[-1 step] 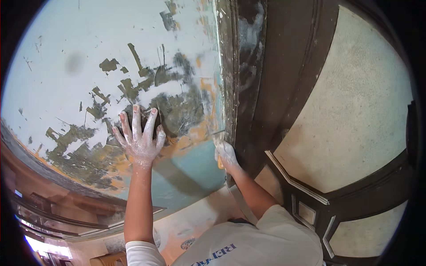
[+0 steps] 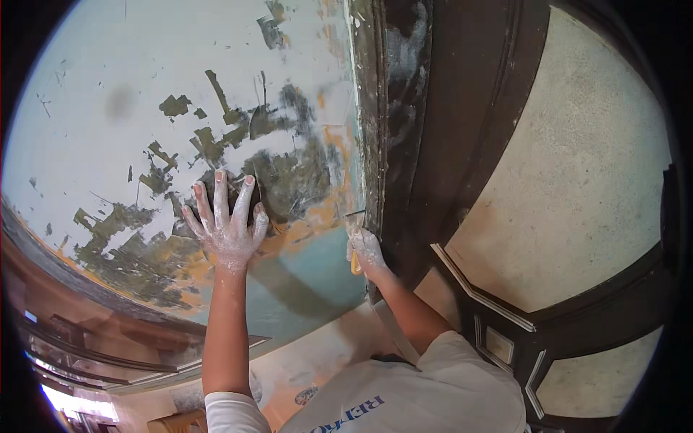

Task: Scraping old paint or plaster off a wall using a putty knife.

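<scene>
1. The scraper (image 2: 355, 238) sits in the right hand (image 2: 367, 252), at the right edge of the wall (image 2: 94, 94) where it meets the dark door frame (image 2: 433, 144). Its thin blade pokes out to the left above the knuckles, against the wall; a bit of yellow handle shows under the fingers.
2. The right hand's fingers are curled tight round the handle. The hand is dusted white.
3. The left hand (image 2: 227, 227) lies flat on the wall to the left of the scraper, well apart from it. Its fingers are spread wide and point up; it too is covered in white dust.
4. Around both hands the pale paint is scraped off in ragged patches (image 2: 289, 180), baring dark green, orange and teal layers beneath. Far up and to the left the paint is mostly whole.
5. Right of the frame stands a dark panelled door (image 2: 577, 339) with pale rough panels.
6. Near the lower edge is the person's white shirt (image 2: 433, 397).
</scene>
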`<action>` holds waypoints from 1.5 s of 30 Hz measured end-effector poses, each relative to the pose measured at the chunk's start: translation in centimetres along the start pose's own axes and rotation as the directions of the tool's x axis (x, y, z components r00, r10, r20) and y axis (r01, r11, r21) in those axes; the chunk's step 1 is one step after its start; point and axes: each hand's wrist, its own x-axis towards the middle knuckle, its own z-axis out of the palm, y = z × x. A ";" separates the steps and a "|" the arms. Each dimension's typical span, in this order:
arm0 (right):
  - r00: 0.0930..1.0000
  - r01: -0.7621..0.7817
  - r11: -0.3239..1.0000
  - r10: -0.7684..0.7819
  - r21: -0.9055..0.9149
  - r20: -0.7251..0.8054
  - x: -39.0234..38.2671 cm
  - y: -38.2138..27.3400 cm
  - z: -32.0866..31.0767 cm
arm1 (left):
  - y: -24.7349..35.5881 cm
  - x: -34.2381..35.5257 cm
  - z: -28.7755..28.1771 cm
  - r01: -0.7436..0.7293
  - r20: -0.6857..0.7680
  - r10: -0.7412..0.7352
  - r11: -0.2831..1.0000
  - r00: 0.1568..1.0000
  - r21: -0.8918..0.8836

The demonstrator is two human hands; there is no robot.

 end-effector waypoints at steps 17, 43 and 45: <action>0.992 0.021 0.987 -0.041 0.162 0.122 -0.2 0.2 2.0 | 0.0 -0.2 0.1 0.035 -0.002 -0.035 0.999 0.999 -0.011; 0.961 0.174 0.971 -0.204 0.166 0.185 0.0 -10.1 0.5 | 0.4 -0.6 0.2 -0.037 -0.026 0.037 0.999 0.999 -0.011; 0.975 0.169 0.984 -0.175 0.055 0.140 1.0 -11.9 1.2 | -0.2 -1.0 0.6 -0.017 -0.009 0.017 1.000 1.000 -0.012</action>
